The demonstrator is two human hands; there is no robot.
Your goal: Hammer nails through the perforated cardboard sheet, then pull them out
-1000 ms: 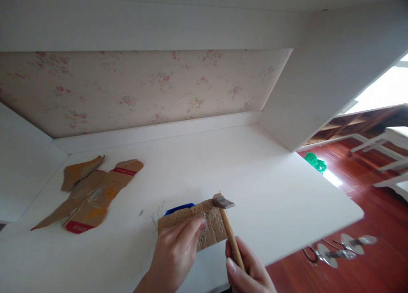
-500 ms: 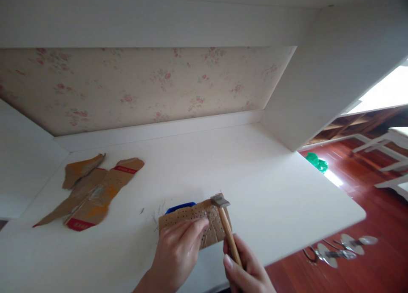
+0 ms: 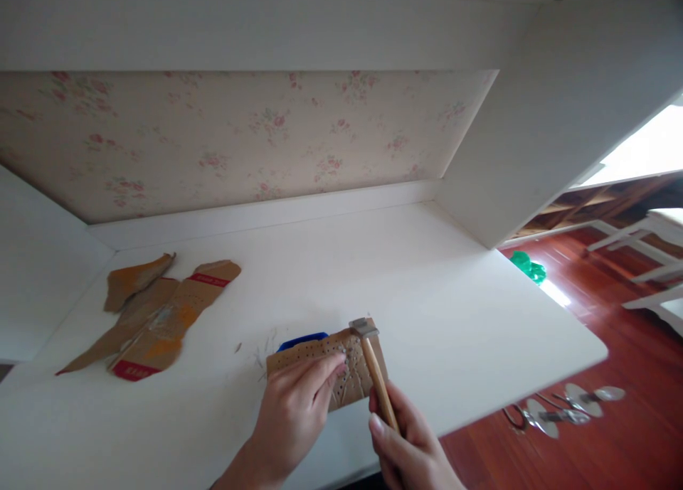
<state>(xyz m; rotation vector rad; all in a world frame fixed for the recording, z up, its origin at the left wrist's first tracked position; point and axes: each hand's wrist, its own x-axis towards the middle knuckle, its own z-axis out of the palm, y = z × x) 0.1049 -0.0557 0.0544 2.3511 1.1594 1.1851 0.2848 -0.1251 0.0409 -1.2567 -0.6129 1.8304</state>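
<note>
My right hand (image 3: pixel 408 444) grips the wooden handle of a small hammer (image 3: pixel 373 365), whose metal head rests over the far right corner of a perforated piece of brown cardboard (image 3: pixel 325 365). My left hand (image 3: pixel 291 419) lies on that cardboard with its fingertips pinched together near the middle, holding something I cannot make out. A blue object (image 3: pixel 302 341) pokes out from under the cardboard's far edge. All of this sits near the front edge of a white desk (image 3: pixel 427 298).
Torn brown cardboard pieces with red print (image 3: pixel 154 319) lie at the desk's left. Floral wallpaper backs the desk, with white panels on both sides. On the red wooden floor to the right are a green bag (image 3: pixel 527 268) and shiny metal spoons (image 3: pixel 560 412).
The hammer head has shifted slightly left and down toward the cardboard. My left hand stays on the cardboard. The camera view has tilted a little.
</note>
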